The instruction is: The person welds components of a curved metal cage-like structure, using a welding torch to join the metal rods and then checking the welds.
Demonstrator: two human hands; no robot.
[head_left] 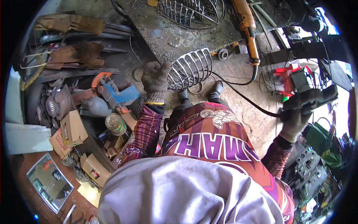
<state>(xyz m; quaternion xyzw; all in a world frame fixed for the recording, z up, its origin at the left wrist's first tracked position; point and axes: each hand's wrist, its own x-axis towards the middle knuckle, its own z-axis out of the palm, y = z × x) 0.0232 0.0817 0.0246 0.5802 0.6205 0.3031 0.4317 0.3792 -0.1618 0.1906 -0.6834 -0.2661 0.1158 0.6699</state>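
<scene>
Left hand: grip clenched on the left end of the curved metal rack, located at the tabletop's near edge. Right hand: grip closed around a dark cabled tool.

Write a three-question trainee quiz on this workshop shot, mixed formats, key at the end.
1. Multiple choice. What does the left hand hold?
A) a paintbrush
B) a curved metal-rod rack
C) a folded cloth

2. True or false. In the picture, the orange power tool lies to the right of that rack.

3. Fill the gap. The right hand is covered by a ____.

Key: 1. B; 2. True; 3. glove.
</scene>
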